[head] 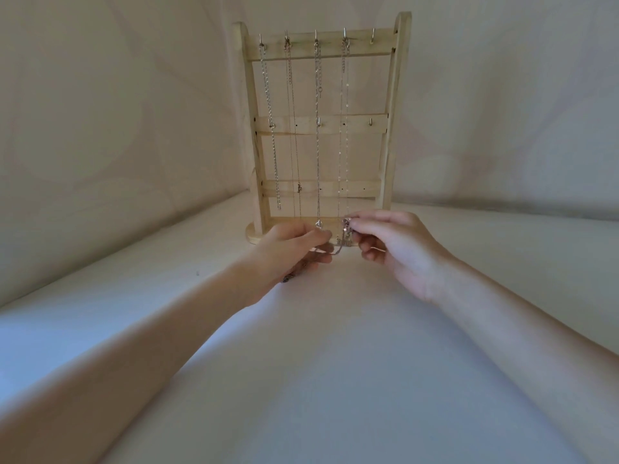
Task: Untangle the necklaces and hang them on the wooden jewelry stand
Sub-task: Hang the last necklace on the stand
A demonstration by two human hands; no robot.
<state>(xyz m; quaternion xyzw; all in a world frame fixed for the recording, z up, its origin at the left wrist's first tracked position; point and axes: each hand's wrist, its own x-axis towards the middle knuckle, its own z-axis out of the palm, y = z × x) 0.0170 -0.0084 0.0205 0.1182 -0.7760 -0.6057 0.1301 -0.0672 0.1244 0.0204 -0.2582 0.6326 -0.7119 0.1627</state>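
Between the hands, a last chain (338, 250) stretches taut: left hand (294, 249) pinches one end, right hand (392, 244) pinches the clasp end. Just beyond them, the stand (398, 105) carries four necklaces (317, 128) hung; its rightmost top hook (372, 40) looks free.

A pale cloth-covered surface (335, 363) carries the wooden jewelry stand (390, 128), upright at its far edge.

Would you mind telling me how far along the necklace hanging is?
Mostly done: four necklaces hang from the stand's top hooks. In hand: the left hand and right hand pinch a last chain in front of the base. Left: freeing it and hanging it, likely on the empty rightmost hook.
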